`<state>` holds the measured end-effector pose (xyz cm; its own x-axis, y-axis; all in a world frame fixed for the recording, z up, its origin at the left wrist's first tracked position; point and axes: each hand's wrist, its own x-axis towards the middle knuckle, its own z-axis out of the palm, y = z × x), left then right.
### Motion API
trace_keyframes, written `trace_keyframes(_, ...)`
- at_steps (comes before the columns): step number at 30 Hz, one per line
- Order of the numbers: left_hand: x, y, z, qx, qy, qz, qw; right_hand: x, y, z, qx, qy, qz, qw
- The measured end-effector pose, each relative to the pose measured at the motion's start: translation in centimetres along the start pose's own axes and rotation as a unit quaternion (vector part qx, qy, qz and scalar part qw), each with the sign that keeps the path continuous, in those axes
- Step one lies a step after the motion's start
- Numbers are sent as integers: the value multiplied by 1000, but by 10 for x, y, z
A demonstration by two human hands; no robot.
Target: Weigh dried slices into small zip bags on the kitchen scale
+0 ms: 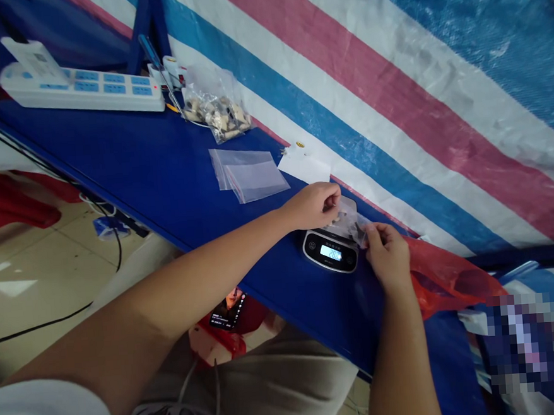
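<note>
A small clear plastic bag (353, 225) with small pieces inside lies over the plate of a digital kitchen scale (331, 252), whose display is lit. My right hand (388, 253) pinches the right end of this bag between thumb and fingers. At the left side of the plate, my left hand (315, 205) is closed with its fingers curled at the bag. What sits between those left fingertips, if anything, is hidden. Two flat clear zip bags (256, 174) lie on the blue table to the left of the scale.
A bag of beige pieces (226, 116), a screwdriver (152, 55) and a white power strip (102, 90) stand at the table's back left. White paper (305, 164) lies behind the scale. A red plastic bag (445, 275) is at the right. A phone (228, 309) rests below the table edge.
</note>
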<state>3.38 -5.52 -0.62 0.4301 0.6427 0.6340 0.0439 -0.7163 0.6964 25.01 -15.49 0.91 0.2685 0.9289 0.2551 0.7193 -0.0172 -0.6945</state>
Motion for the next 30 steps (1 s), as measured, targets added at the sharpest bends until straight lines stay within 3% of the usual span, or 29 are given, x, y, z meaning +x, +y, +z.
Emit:
trace_keyframes(4, -1, -1, 1, -2, 3, 9, 1000, 0, -2, 1, -24, -9, 1, 1000)
trace_keyframes(15, 0, -4, 1, 5, -8, -1, 1000, 1, -9, -4, -65, 70, -56, 994)
trace_keyframes(23, 0, -3, 0, 2, 1, 13, 1000, 1, -7, -2, 151, 43, 38, 987)
trace_keyframes(30, -1, -5, -1, 3, 6, 12, 1000, 4, 8, -12, 155, 85, 74, 981)
